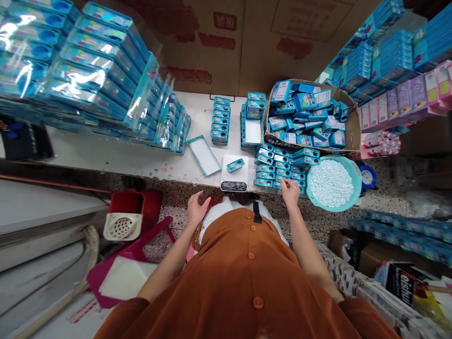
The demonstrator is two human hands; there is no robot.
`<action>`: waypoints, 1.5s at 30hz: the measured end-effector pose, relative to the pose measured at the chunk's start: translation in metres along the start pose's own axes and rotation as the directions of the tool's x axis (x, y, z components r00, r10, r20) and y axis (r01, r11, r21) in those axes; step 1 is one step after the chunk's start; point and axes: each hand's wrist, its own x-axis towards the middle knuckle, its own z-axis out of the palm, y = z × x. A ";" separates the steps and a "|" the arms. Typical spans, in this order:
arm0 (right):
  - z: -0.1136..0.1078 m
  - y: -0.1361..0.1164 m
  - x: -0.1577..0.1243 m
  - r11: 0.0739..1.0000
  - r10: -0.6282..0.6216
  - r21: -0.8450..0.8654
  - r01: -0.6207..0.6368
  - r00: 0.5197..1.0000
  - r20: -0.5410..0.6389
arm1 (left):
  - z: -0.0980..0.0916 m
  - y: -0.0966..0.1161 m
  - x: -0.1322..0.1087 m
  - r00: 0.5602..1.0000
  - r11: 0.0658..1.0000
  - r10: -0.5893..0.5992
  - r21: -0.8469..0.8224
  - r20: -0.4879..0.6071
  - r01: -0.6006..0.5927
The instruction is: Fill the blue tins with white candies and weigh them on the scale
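Observation:
My left hand (198, 207) is held in the air just off the table's front edge, fingers apart and holding nothing. My right hand (291, 194) is at the front of several stacked small blue boxes (264, 168), its fingers curled together; what they hold, if anything, is hidden. Between the hands, a small white scale (234, 180) carries one blue box (235, 165) lying flat. Left of it lies a shallow white tray with blue edges (205, 156). Right of the stacks stands a turquoise bowl (312, 194) full of small white pieces (331, 183).
Behind the scale stand a column of blue boxes (220, 121) and a partly filled tray (253, 131). An open carton (353, 125) holds many loose boxes. Wrapped blue packs (99, 70) are piled at left. A red bin (151, 207) and magenta stool (134, 249) stand below.

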 end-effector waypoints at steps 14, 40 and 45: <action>-0.083 0.162 0.031 0.910 0.206 -0.281 -0.306 0.919 -0.335 | -0.005 0.015 -0.010 1.000 0.998 0.005 0.061 -0.020 -0.004; -0.088 0.198 0.056 0.946 0.108 -0.302 -0.115 0.993 -0.042 | 0.033 0.070 -0.047 1.000 0.994 -0.017 0.104 0.023 0.015; -0.091 0.206 0.059 0.960 0.056 -0.272 -0.073 0.996 -0.069 | 0.032 0.070 -0.052 0.999 0.995 -0.031 0.096 0.021 0.029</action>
